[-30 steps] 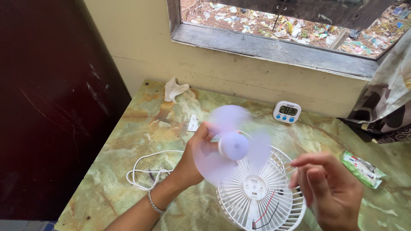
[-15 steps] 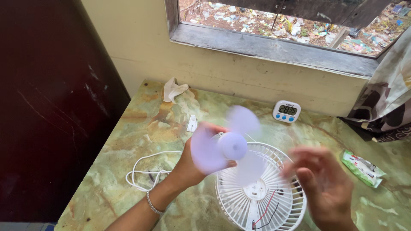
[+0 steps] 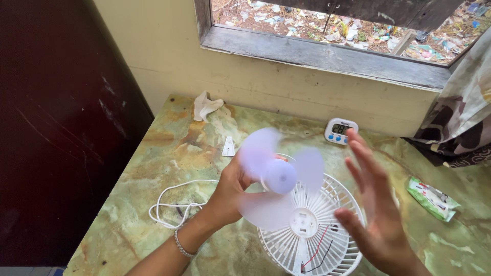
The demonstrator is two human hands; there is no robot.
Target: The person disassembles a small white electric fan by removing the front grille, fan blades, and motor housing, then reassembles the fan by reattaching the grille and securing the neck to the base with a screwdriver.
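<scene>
My left hand [image 3: 227, 191] grips a small white fan motor body, and its pale lilac blade [image 3: 279, 176] spins in a blur above the table. Just below the blade lies a round white fan grille [image 3: 312, 232] with thin red and black wires across it. My right hand [image 3: 376, 209] is raised to the right of the blade with its fingers spread and holds nothing. A silver bracelet sits on my left wrist.
A white cable [image 3: 174, 207] is coiled on the green marbled table [image 3: 153, 153]. A small white digital timer [image 3: 340, 131] stands by the wall, a crumpled white cloth [image 3: 205, 106] at the back left, a green packet [image 3: 432, 198] at the right, a patterned curtain [image 3: 460, 122] beyond.
The blade keeps turning in my left hand. My right hand has risen from low beside the grille and opened, fingers spread, close to the blade.
</scene>
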